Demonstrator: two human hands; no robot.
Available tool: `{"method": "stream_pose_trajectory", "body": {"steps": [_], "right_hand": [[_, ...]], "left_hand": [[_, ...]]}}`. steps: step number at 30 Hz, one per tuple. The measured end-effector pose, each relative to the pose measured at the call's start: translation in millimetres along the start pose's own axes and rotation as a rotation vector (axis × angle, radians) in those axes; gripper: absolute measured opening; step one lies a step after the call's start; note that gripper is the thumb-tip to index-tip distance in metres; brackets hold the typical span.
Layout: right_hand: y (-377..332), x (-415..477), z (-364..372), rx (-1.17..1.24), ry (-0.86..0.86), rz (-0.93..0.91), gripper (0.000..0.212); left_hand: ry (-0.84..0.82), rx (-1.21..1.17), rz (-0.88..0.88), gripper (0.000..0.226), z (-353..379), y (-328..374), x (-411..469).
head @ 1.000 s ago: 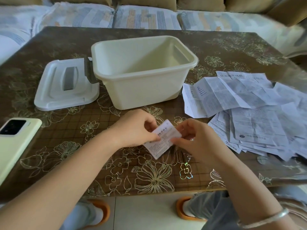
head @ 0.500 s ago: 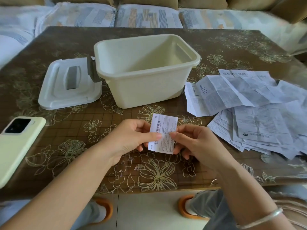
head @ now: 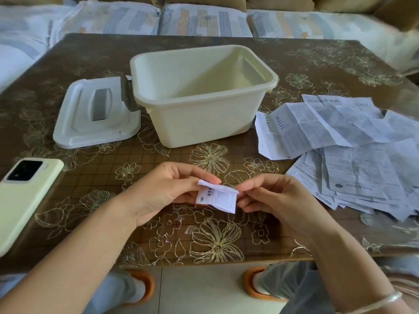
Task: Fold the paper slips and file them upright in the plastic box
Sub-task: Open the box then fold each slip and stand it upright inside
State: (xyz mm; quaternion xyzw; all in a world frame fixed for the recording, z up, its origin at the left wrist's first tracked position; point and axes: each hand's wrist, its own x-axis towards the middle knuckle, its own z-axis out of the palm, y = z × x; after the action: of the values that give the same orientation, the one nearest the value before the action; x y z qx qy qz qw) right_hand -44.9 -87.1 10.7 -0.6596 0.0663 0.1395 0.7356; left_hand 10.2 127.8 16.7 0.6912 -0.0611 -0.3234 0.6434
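Note:
A small white printed paper slip [head: 221,197] is held just above the table's near middle, its top edge bent over. My left hand [head: 165,189] pinches its upper left corner and my right hand [head: 272,198] pinches its right edge. Beyond them stands the cream plastic box [head: 192,123], open, with nothing visible inside. A loose heap of unfolded paper slips [head: 353,155] lies on the right side of the table.
The box's white lid [head: 74,123] with a grey handle lies flat to the left of the box. A pale green phone [head: 20,198] rests at the table's left edge. The brown flowered table [head: 215,241] ends near my knees; a sofa runs behind.
The slip was upright and flat half a second ago; now its top edge is bent forward and it sits lower between my fingers. Both hands stayed in place.

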Motion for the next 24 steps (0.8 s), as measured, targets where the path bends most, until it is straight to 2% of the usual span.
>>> {"method": "stream_pose_trajectory", "body": {"steps": [2, 5, 8, 11, 16, 18, 21, 24], "right_hand": [[2, 1, 2, -0.035, 0.026, 0.013, 0.021], [1, 4, 5, -0.021, 0.039, 0.058, 0.012], [-6, 4, 5, -0.165, -0.088, 0.093, 0.024], [-14, 7, 4, -0.288, -0.137, 0.121, 0.021], [-18, 12, 5, -0.297, -0.054, 0.055, 0.011], [-19, 12, 6, -0.303, -0.030, 0.031, 0.009], [-23, 14, 5, -0.309, 0.007, -0.008, 0.007], [-31, 15, 4, -0.316, -0.005, -0.042, 0.007]], "left_hand": [[-0.009, 0.062, 0.041, 0.021, 0, -2, 0], [0.006, 0.177, 0.143, 0.033, 4, -6, -1], [0.071, 0.367, 0.239, 0.035, 4, -7, -2], [0.148, 0.487, 0.259, 0.034, 1, -5, -2], [0.211, 0.306, 0.232, 0.022, 0, 10, -8], [0.229, 0.213, 0.213, 0.024, 0, 20, -11], [0.205, 0.284, 0.223, 0.031, -1, 30, -9], [0.219, 0.334, 0.232, 0.026, -1, 39, -4]]}}
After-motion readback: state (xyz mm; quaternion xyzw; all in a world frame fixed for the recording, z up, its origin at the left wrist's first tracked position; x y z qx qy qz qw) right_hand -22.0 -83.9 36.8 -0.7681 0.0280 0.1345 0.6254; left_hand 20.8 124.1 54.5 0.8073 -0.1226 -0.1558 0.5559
